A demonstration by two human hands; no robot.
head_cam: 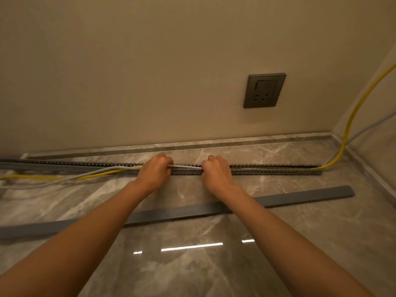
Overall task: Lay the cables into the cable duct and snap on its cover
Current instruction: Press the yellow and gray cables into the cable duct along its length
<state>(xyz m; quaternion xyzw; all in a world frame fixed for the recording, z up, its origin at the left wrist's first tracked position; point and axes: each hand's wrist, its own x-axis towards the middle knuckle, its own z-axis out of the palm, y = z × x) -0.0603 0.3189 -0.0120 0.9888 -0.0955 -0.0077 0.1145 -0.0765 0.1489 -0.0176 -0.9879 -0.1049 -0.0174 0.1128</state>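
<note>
**Plastic duct half filled, both grips on the cables**

Yellow cable [351, 116] and grey cable [85, 177] look light, limp and a little springy. Judging by their curves, they will lift out of the channel unless pressed down bit by bit, so the best hold is close to where they enter. Right of the hands they lie inside the slotted duct [278, 172], which runs along the floor [192, 275] beside the wall. Left of the hands they spill over its near wall and trail across the tiles. The duct's thin, fingered walls look easy to bend. The cover [300, 197], a long stiff grey strip, lies loose on the floor nearer the person, apart from the duct.

Left grip [155, 170] and right grip [216, 171] sit close together over the duct, knuckles up and forearms stretched forward. Both have fingers curled down and clamped on the grey cable. Whether the yellow one is held too, I cannot tell.
</note>
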